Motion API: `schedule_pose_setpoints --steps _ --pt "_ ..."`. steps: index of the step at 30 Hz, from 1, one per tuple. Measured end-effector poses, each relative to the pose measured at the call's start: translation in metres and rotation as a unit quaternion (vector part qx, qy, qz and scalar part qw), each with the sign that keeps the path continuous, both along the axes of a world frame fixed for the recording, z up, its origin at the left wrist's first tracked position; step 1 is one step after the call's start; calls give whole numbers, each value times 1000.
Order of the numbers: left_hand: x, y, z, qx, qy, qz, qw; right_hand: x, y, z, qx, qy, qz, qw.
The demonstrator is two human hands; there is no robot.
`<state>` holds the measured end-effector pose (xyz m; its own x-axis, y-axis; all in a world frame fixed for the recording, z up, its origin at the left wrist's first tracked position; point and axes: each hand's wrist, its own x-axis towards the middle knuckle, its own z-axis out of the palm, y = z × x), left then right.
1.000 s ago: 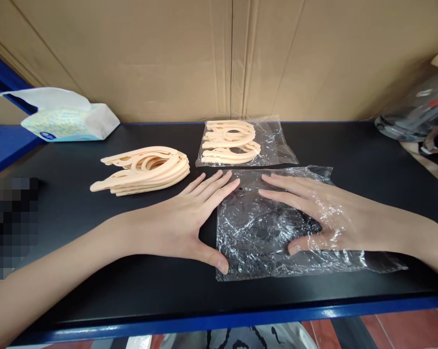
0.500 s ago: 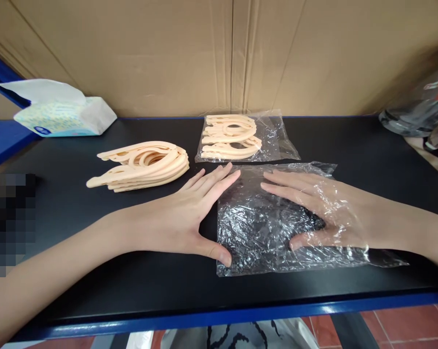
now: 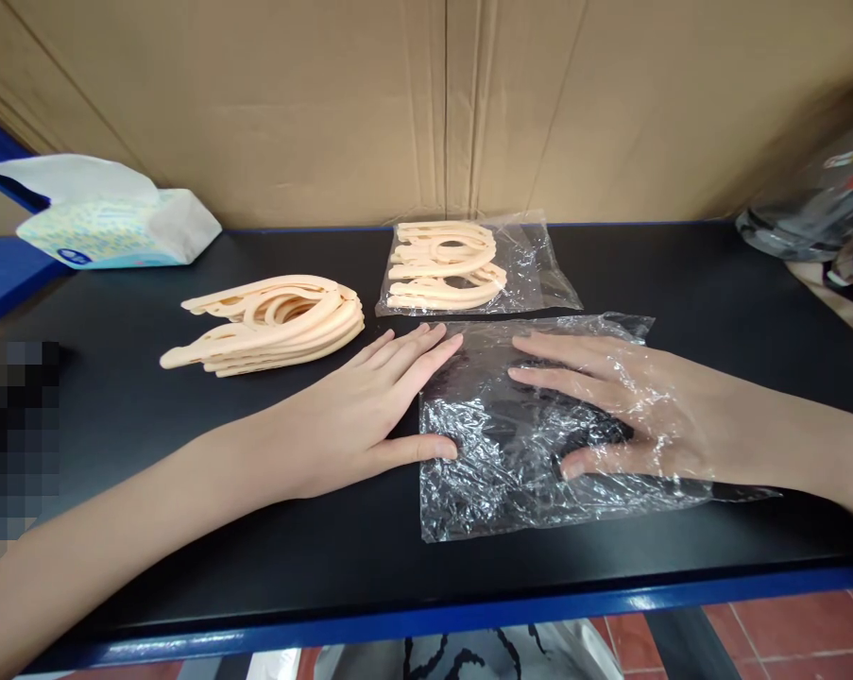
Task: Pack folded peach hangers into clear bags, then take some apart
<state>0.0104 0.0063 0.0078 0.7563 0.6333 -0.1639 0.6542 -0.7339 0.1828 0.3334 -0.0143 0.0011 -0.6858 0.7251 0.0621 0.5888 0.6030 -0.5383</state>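
Note:
A clear plastic bag (image 3: 497,472) lies flat and crinkled on the black tabletop. My right hand (image 3: 610,406) is inside it, fingers spread and pointing left, with the film over its back. Fingers of my left hand (image 3: 376,406) rest on the bag's left edge, outstretched, the thumb lying on the film. Left of the bag is a stack of cream plastic folding hangers (image 3: 284,326). Behind the bag, a second clear bag (image 3: 529,260) holds several more cream hangers (image 3: 447,269).
A tissue pack (image 3: 114,222) stands at the back left. Cardboard (image 3: 291,113) forms a wall behind the table (image 3: 291,557). At the back right is a clear plastic container (image 3: 794,231). A blue edge (image 3: 539,609) runs along the table's front.
My left thumb has moved up and in toward the fingers, onto the bag's left part. My right hand stays inside the bag, nearly still. The whole view has shifted slightly.

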Motion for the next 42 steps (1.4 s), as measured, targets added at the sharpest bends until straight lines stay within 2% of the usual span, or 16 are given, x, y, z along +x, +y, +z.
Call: schedule_pose_setpoints --steps 4,11,24,42 --pt "0 1 -1 9 7 -10 1000 -1 1 3 7 -49 13 999" --pt "-1 2 -1 17 16 -12 1000 0 0 3 -5 -10 3 1000" --pt "-1 2 -4 99 7 -24 995 2 1 1 121 -68 50 989" --pt "-2 1 -3 115 -10 -32 993 6 4 -2 67 -89 48 993"
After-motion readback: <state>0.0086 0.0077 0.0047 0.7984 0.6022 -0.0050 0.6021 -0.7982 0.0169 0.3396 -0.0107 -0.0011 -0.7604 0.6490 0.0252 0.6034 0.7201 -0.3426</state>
